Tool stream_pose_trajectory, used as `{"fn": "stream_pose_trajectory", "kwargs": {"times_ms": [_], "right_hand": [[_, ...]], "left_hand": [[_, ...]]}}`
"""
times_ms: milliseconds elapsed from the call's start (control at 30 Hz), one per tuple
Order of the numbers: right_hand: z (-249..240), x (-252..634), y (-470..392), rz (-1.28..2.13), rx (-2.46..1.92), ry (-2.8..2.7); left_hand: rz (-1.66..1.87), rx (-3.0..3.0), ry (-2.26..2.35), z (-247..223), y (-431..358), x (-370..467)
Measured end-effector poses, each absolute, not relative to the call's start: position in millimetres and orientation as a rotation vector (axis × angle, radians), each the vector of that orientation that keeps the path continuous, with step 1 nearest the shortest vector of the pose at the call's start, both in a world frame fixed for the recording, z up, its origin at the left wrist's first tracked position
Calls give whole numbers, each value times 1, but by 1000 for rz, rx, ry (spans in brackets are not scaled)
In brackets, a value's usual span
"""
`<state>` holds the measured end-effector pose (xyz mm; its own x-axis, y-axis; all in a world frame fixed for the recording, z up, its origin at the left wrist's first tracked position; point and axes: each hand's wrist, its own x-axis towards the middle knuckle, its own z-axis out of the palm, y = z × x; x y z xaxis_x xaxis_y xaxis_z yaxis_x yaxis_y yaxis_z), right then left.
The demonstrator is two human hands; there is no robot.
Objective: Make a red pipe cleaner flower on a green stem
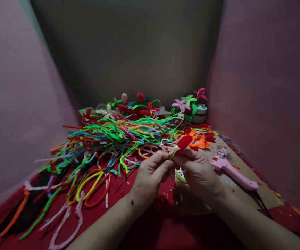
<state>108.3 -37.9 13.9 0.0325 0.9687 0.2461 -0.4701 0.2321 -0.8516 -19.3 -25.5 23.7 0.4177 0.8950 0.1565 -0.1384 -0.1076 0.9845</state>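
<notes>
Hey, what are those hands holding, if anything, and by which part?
A red fuzzy petal with pale stamens, pinched around its lower end by the left hand and right hand; the exact contact is hidden.

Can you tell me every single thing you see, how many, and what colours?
Fuzzy petal: one, red, centre
Stamens: small bunch, pale yellow, beside the petal
Fuzzy sticks: too many to count, mixed colours, heaped mid-table
Fuzzy flowers: several, pink, red, white, back
Container: one, whitish, back right
Board: one, tan, right
Glue gun: one, pink, on the board
Orange pieces: several, orange, right of centre
Round thing: one, yellow-rimmed, partly hidden, centre
Scissors: one pair, yellow and red handles, left of centre
Cloth: one, red, underneath
Walls: three, pinkish sides, dark grey back
Hands: two, bare, pinching the petal's base
</notes>
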Motion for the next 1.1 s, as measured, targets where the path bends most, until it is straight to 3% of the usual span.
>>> {"fn": "stream_pose_trajectory", "kwargs": {"times_ms": [300, 767, 967, 1100], "right_hand": [[18, 110, -37, 1339, -628, -991], [18, 113, -36, 1366, -646, -1024], [39, 152, -27, 926, -940, -924], [44, 181, -16, 442, -1301, -1378]], "left_hand": [[732, 1042, 430, 25, -18, -24], [861, 1037, 502, 24, -15, -28], [1033, 956, 461, 30, -5, -34], [1134, 975, 437, 28, 0, -32]]}}
